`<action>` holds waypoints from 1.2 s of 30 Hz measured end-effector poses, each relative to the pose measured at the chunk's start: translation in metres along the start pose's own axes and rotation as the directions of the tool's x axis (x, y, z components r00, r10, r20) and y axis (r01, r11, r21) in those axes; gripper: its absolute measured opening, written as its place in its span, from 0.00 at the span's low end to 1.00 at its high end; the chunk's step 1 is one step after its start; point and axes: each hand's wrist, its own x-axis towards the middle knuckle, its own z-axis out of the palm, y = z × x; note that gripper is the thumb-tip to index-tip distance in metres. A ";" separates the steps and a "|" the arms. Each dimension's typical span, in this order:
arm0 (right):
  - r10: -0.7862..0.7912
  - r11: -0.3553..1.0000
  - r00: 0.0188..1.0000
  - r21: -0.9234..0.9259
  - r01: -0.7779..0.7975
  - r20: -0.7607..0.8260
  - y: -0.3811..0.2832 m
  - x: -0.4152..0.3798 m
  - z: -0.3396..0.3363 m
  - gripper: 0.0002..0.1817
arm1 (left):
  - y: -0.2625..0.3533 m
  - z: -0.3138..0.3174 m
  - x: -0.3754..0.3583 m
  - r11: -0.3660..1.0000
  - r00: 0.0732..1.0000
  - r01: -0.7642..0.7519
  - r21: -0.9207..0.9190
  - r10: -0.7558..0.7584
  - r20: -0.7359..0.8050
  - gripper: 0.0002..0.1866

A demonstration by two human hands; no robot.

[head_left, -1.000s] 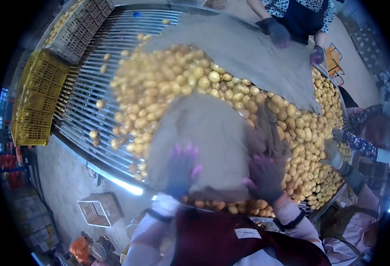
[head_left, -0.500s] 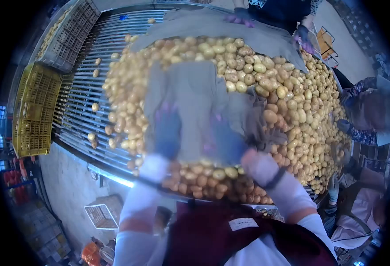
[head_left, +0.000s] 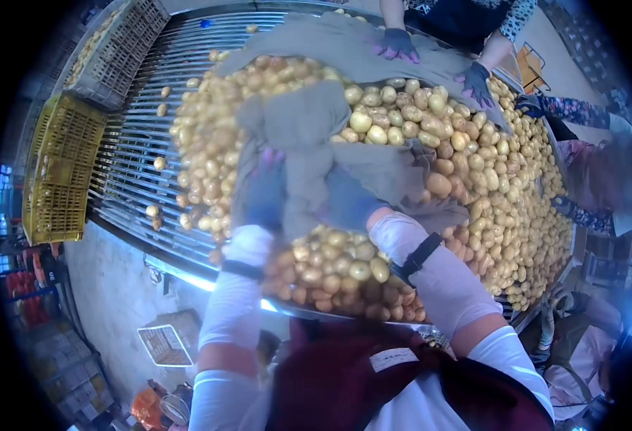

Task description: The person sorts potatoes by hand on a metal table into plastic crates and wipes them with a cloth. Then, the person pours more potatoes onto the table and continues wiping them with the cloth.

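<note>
Both my gloved hands rest on a grey cloth (head_left: 309, 183) spread over a heap of potatoes (head_left: 402, 118). My left hand (head_left: 264, 188) lies on the cloth's left part, its pink-tipped fingers stretched away from me. To its right, my right hand (head_left: 348, 197) touches the same cloth, its fingers smeared by motion. Folds run between the hands, and the right side of the cloth is bunched. Potatoes show around the cloth, including between it and my body.
Across the heap, another person's gloved hands (head_left: 398, 46) lie on a second grey cloth (head_left: 330, 39). Metal rollers (head_left: 133, 144) lie left, beside a yellow crate (head_left: 64, 165) and a grey crate (head_left: 118, 54). More people stand at right. A white basket (head_left: 166, 345) sits on the floor.
My hands have moved slightly, and the cloth's near edge has shifted away from me, showing more potatoes. The cloth is more creased. The person opposite has moved their hands on the far cloth.
</note>
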 end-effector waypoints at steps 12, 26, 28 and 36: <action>0.048 0.999 0.997 -0.015 -0.049 -0.067 -0.022 -0.076 -0.005 0.34 | 0.044 0.020 -0.065 0.989 0.990 -0.107 -0.105 0.116 0.082 0.29; -0.070 0.995 0.973 0.052 0.083 -0.219 0.013 -0.105 0.000 0.18 | 0.021 -0.026 -0.094 0.972 0.979 -0.146 -0.182 0.115 -0.171 0.21; 0.020 1.000 0.995 -0.018 -0.022 -0.099 0.032 -0.105 0.014 0.14 | 0.010 -0.010 -0.110 0.976 0.979 -0.135 -0.170 0.104 -0.178 0.23; -0.051 0.999 0.774 -0.037 0.036 -0.631 0.008 -0.147 -0.093 0.12 | 0.011 -0.024 -0.077 0.900 0.985 0.030 -0.436 -0.100 -0.138 0.13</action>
